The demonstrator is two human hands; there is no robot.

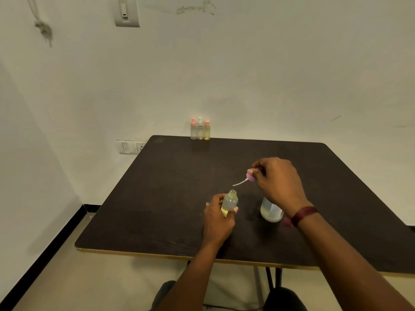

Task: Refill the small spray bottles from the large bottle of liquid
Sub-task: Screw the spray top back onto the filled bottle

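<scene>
Two hands over the bench [157, 198]: left hand [219, 217] grip curled round an uncapped bottle [230, 200], near upright; right hand [277, 180], raised, grip pinching a sprayer [250, 176], tube [239, 182] slanting down-left.

Plain indoor room, likely home or small office; exact kind unclear.
- Bare off-white plastered walls [269, 75], scuffed; greenish stain marks [195, 9] high on far wall.
- White wall switch plate [126, 12] high on left.
- White switch-and-socket plate [131, 147] low on far wall, just left of table.
- Dark brown wood-grain laminate table with pale edge strip [179, 187] set against far wall.
- Smooth beige floor [78, 277]; black skirting strip [45, 250] along left wall.
- Three small clear plastic spray bottles [200, 130] at far table edge.
</scene>
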